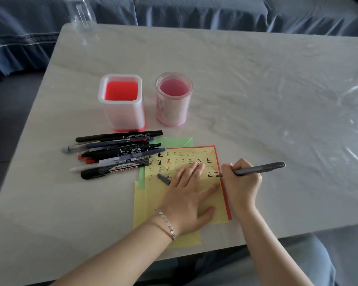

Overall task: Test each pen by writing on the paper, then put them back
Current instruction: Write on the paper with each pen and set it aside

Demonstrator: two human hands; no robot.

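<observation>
While the right hand [243, 182] grips a slim grey pen [260, 168], tip on the right edge of the yellow sheet of paper [153, 193], the left hand [184, 199] presses flat on the sheet, fingers straight. Farther off, the square white plastic holder [122, 108] and the round clear pink holder [174, 104] show only their red and pink floors. The heap of dark pens [116, 153] lies on the table left of the paper.

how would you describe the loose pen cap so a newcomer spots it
On the table, find the yellow paper covered in written marks. The pen cap lies on it, just left of the left hand. Unlike the pens piled nearby, it is a short dark stub, alone.
</observation>
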